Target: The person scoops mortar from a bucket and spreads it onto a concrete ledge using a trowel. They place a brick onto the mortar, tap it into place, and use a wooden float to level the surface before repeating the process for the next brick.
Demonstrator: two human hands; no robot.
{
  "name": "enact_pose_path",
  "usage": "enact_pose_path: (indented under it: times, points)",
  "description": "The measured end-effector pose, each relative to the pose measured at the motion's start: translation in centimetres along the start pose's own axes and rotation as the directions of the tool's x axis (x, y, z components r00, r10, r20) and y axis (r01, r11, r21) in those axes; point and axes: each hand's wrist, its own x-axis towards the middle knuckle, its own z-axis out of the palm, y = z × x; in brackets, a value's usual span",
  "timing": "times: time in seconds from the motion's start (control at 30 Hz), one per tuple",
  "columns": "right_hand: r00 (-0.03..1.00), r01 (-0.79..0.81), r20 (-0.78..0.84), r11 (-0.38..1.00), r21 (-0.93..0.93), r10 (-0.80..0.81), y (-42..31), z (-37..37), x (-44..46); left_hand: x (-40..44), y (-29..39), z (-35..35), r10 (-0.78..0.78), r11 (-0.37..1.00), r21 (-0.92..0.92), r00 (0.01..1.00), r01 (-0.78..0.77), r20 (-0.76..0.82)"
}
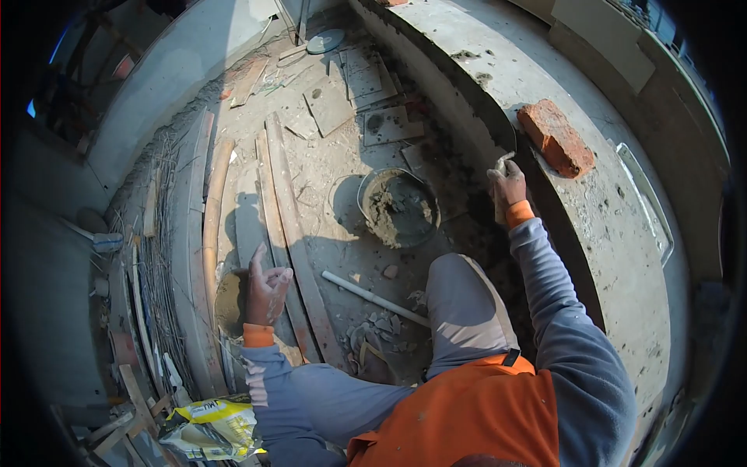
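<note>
My right hand [510, 185] is closed around the handle of a trowel [500, 208], beside the inner face of the concrete ledge. The trowel's blade reaches away from me and is hard to tell from the shadowed wall. A red brick [555, 138] lies on top of the ledge [615, 257], to the right of this hand. My left hand [267, 289] is raised over the boards, index finger stretched out and the others partly bent, with nothing in it. Between the hands, a round pan [360, 204] on the ground holds wet grey mortar [397, 206].
Long boards [292, 226] and a bamboo pole [215, 202] lie at left beside thin sticks [159, 265]. A white pipe [373, 298] lies before my knee. Broken tiles [331, 109] and a round lid [325, 41] are farther off. A yellow bag [218, 424] sits at lower left.
</note>
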Motion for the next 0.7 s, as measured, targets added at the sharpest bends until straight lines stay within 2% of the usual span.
enact_pose_path:
  times: [0.03,0.1,0.23,0.27,0.3,0.37,0.4,0.47,0.53,0.6,0.7]
  points:
    - [0.999,0.028,-0.046,0.998,0.062,-0.025,0.4,-0.3,-1.7,-0.2,-0.1,-0.2,-0.003,1.0,0.001,1.0,0.003,-0.002]
    - [0.993,0.072,-0.098,0.997,0.041,-0.068,2.2,-0.6,-4.1,-0.5,-0.4,-0.8,-0.011,0.995,0.095,1.0,0.01,0.015]
    - [0.976,0.116,-0.162,0.976,-0.185,-0.146,5.0,0.4,-6.1,-1.5,0.1,-1.0,-0.018,0.998,0.065,1.0,0.017,0.016]
    - [0.976,0.145,-0.12,0.957,-0.253,-0.179,5.9,0.8,-5.6,-1.5,-0.1,-1.1,0.005,0.998,0.068,1.0,-0.004,-0.012]
    - [0.991,0.097,-0.072,0.973,-0.21,-0.114,5.9,1.3,-5.0,-1.4,-0.1,-1.0,0.031,0.997,0.073,0.999,-0.028,-0.041]
    - [0.956,0.207,-0.121,0.908,-0.364,-0.266,7.3,2.8,-3.1,-1.1,0.0,-0.5,0.011,0.998,0.07,1.0,-0.009,-0.022]
    - [0.956,0.201,-0.131,0.911,-0.359,-0.262,8.1,2.9,-2.0,-1.0,0.2,-0.4,-0.017,0.998,0.065,1.0,0.018,-0.012]
    - [0.96,0.171,-0.15,0.922,-0.348,-0.235,9.3,2.5,-0.5,-0.9,0.5,0.7,0.028,0.998,0.062,1.0,-0.027,-0.009]
    - [0.951,0.176,-0.196,0.939,-0.296,-0.24,7.5,1.7,-2.7,-0.3,1.0,1.0,0.073,0.996,0.049,0.997,-0.073,-0.011]
    - [0.935,0.184,-0.251,0.949,-0.257,-0.249,6.8,0.8,-4.9,0.0,1.2,1.6,0.041,0.999,0.029,0.999,-0.042,0.028]
    - [0.948,0.159,-0.234,0.959,-0.233,-0.214,6.1,-0.6,-7.4,0.7,0.9,2.0,0.057,0.998,0.028,0.998,-0.058,0.028]
